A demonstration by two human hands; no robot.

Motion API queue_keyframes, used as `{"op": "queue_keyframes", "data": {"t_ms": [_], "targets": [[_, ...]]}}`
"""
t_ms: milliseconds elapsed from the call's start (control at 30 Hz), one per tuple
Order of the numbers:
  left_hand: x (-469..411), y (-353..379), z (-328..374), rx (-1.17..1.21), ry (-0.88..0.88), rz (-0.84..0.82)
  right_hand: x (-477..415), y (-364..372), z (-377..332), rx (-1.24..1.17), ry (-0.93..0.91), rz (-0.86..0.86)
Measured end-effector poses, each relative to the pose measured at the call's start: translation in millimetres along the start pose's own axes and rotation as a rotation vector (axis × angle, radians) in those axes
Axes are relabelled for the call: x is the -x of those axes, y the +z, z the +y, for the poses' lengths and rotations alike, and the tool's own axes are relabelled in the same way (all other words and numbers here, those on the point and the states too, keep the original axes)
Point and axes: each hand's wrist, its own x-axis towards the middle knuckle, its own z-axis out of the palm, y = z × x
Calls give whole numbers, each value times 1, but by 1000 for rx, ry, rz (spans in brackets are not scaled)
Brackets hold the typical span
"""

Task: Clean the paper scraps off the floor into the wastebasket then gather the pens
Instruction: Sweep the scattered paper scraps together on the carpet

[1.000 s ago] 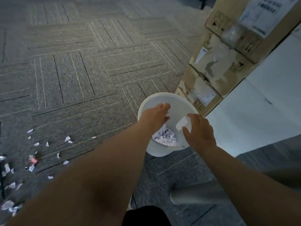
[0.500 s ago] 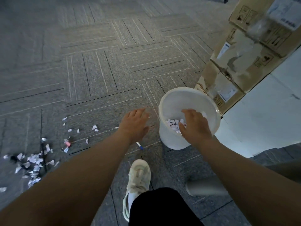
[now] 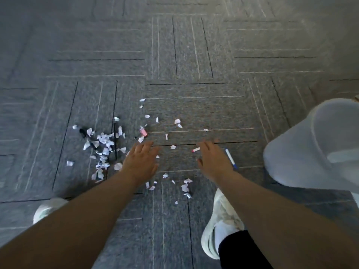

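White paper scraps (image 3: 103,141) lie in a loose heap on the grey carpet at the left, with more scattered ahead and a small cluster (image 3: 185,186) between my arms. My left hand (image 3: 140,162) hovers open just right of the heap. My right hand (image 3: 214,162) is open too, above the carpet. A white pen with a red tip (image 3: 195,149) lies at its fingertips. A white pen with a blue tip (image 3: 231,159) shows past its right side. A thin black pen (image 3: 115,140) runs through the heap. The white wastebasket (image 3: 295,152) stands at the right.
A small pink object (image 3: 143,132) and a black cap-like piece (image 3: 83,132) lie among the scraps. My white shoes stand at the bottom left (image 3: 48,207) and under my right forearm (image 3: 221,220). Bare patterned carpet stretches ahead.
Both hands have left the wastebasket and swung left and down over the carpet. The view has turned left, so the basket sits at the right edge and the boxes are gone from view.
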Motion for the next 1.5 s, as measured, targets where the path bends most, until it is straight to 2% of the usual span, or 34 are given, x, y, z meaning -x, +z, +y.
{"op": "queue_keyframes", "data": {"t_ms": [100, 200, 300, 400, 500, 667, 733, 833, 967, 1033, 1133, 1267, 1333, 1400, 1500], "targets": [[18, 52, -36, 91, -59, -44, -4, 74, -22, -82, 87, -61], [39, 111, -56, 103, -122, -128, 2, 135, -26, -108, 295, 7], [59, 155, -68, 109, -181, -108, 8, 179, -23, -185, 542, 11], [69, 189, -86, 140, -256, -124, 4, 209, -29, -136, 625, 20], [73, 203, -103, 194, -301, -134, -9, 221, -55, -102, 573, 23], [76, 210, -106, 272, -267, -102, -25, 214, -112, -333, 64, -28], [79, 210, -104, 254, -249, -86, -27, 210, -120, -384, -24, 8], [87, 212, -109, 232, -292, -26, -21, 215, -97, -249, 52, 122], [104, 219, -110, 272, -464, 42, 9, 227, -54, -80, 456, 119], [112, 226, -102, 297, -490, 34, 21, 235, -55, -93, 531, 103], [119, 235, -85, 320, -490, 8, 26, 245, -79, -128, 455, 61], [119, 235, -70, 349, -460, -15, 13, 243, -122, -353, 23, -8], [117, 230, -72, 368, -425, 6, 5, 235, -130, -406, -75, 29], [116, 224, -77, 362, -385, 34, 2, 229, -120, -343, -42, 130], [117, 223, -89, 320, -400, 93, 20, 234, -82, -186, 167, 187]]}}
